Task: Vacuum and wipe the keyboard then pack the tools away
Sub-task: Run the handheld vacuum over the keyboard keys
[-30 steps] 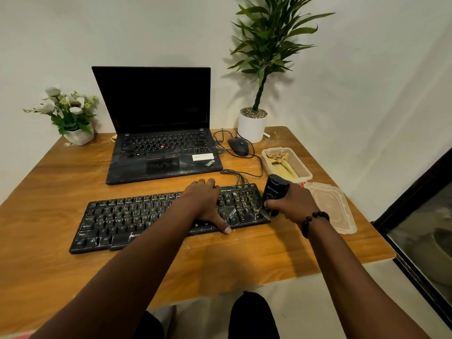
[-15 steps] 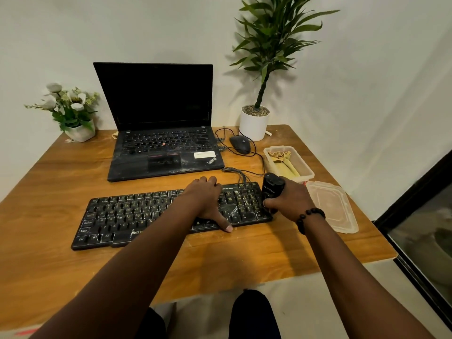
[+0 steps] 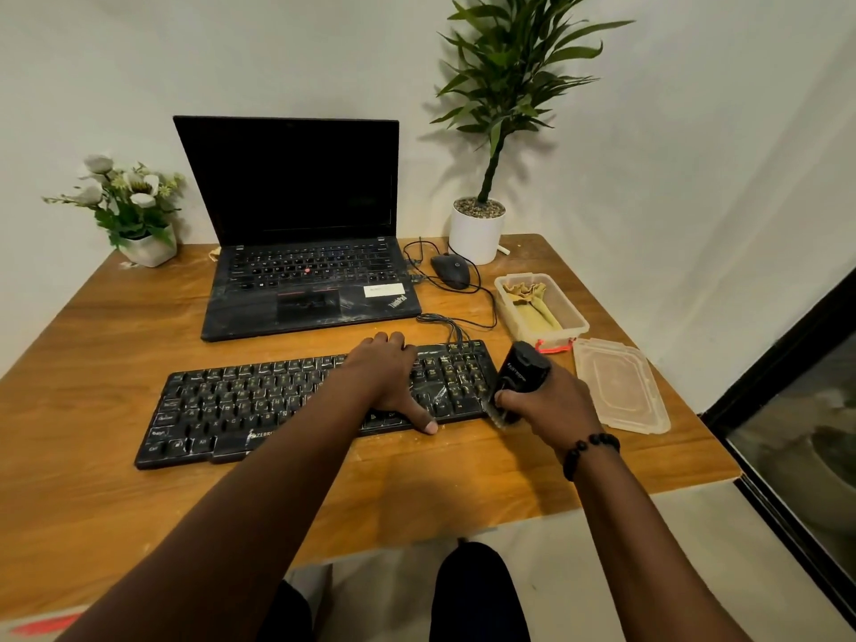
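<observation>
A dusty black keyboard lies across the wooden desk. My left hand rests flat on its right half, thumb over the front edge. My right hand grips a small black handheld vacuum, whose clear nozzle touches the keyboard's right front corner. A clear plastic box behind it holds a yellowish cloth. The box's lid lies loose to the right of my right hand.
An open black laptop stands behind the keyboard. A black mouse and its cables lie beside it. A tall potted plant is at the back right, a flower pot at the back left. The desk's right edge is near the lid.
The vacuum has shifted slightly along the keyboard's right end, back toward the front corner. My left hand stays in place on the keys.
</observation>
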